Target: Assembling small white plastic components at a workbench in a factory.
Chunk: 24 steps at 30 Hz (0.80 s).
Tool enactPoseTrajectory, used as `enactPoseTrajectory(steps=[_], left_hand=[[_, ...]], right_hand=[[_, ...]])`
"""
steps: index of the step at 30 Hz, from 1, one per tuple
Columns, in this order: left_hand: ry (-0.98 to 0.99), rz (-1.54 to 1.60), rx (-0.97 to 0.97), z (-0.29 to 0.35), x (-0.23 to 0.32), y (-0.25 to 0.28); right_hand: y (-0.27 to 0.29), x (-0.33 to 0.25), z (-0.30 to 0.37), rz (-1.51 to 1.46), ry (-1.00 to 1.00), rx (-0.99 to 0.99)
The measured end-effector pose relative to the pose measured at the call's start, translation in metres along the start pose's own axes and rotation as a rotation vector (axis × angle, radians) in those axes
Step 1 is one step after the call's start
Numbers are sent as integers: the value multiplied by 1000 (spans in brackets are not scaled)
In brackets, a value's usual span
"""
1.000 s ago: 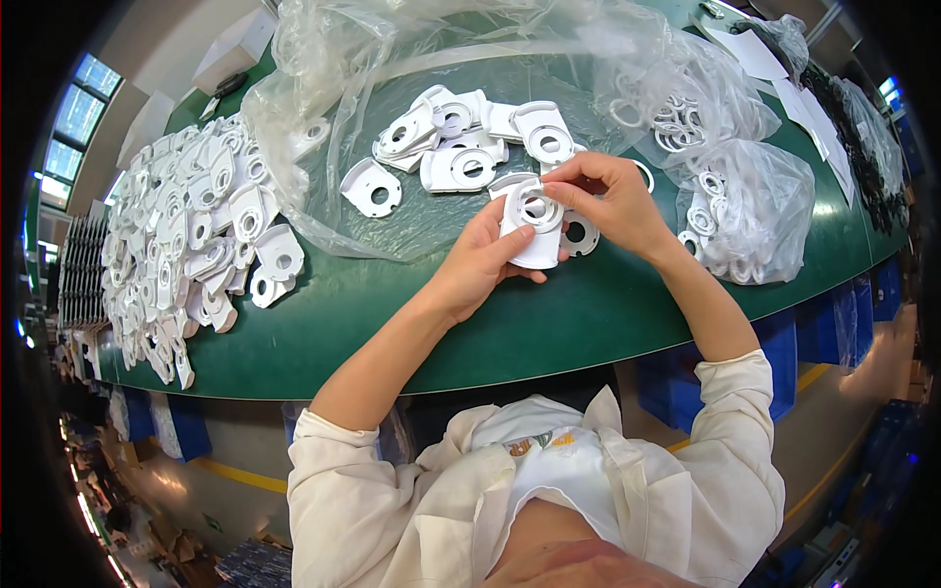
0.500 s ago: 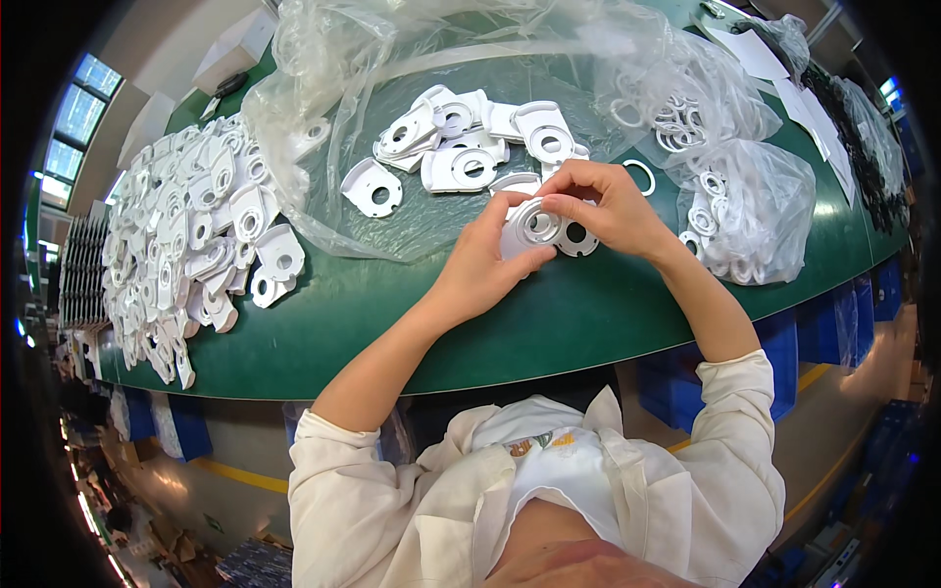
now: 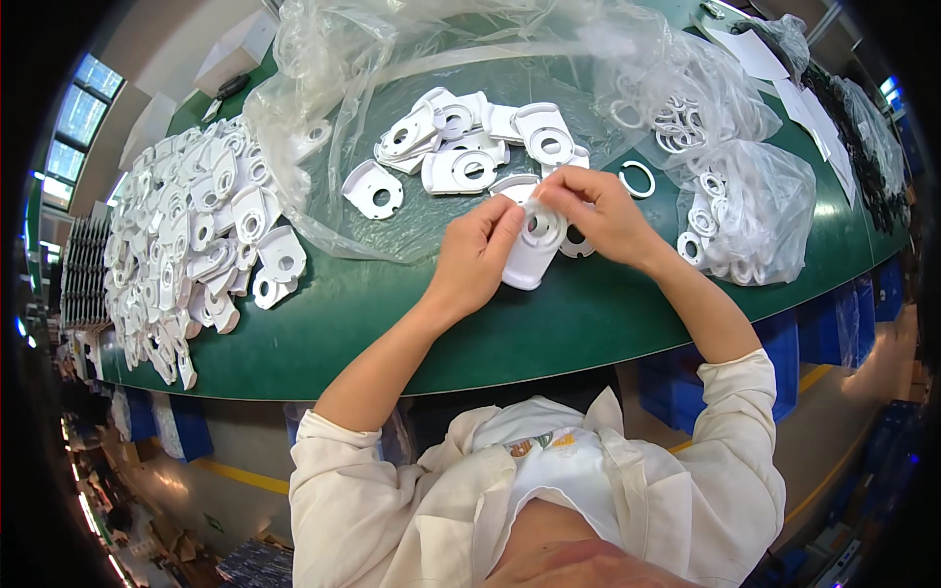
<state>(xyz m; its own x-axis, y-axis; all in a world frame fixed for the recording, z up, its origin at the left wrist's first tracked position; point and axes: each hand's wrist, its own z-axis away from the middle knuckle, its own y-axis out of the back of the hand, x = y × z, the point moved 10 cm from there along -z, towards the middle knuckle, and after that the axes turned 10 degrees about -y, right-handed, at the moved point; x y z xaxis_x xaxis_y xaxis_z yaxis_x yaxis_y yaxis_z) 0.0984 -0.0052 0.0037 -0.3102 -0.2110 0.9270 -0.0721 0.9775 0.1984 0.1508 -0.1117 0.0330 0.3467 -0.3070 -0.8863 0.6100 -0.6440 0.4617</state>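
Note:
Between my two hands is a white plastic housing [image 3: 529,259] with a round hole near its far end and its broad end pointing toward me. My left hand [image 3: 475,253] grips its left edge, thumb on top. The fingers of my right hand [image 3: 598,211] pinch at the far right rim of the hole; whether a separate ring sits there I cannot tell. Another white holed part [image 3: 575,245] lies partly hidden under my right hand. Just beyond, a heap of similar white housings [image 3: 461,147] rests on clear plastic sheeting. A loose white ring [image 3: 637,179] lies right of my right hand.
A large pile of white housings [image 3: 196,230] covers the left of the green table [image 3: 412,338]. Clear bags of white rings [image 3: 750,216] stand at the right. Crumpled plastic film [image 3: 323,59] spreads across the back. Blue bins [image 3: 671,387] sit below the table's front edge.
The housing in my hands has turned, so its broad end now shows toward me. My left thumb has shifted up to its far left edge.

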Motion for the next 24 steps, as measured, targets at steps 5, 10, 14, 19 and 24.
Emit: enactPoseTrajectory(steps=[5,10,14,19,24], left_hand=[[63,348,87,-3,-4,2],[133,391,-43,3,4,-22],[103,349,-74,2,-8,-14],[20,35,-61,1,1,-9],[-55,-333,-28,0,9,2]], right_hand=[[12,25,-5,-436,-152,53],[11,27,-6,-398,-128,74],[6,7,-3,-256,-49,18],[0,2,0,-166,-9,-22],[-4,4,3,-40,-36,-24]])
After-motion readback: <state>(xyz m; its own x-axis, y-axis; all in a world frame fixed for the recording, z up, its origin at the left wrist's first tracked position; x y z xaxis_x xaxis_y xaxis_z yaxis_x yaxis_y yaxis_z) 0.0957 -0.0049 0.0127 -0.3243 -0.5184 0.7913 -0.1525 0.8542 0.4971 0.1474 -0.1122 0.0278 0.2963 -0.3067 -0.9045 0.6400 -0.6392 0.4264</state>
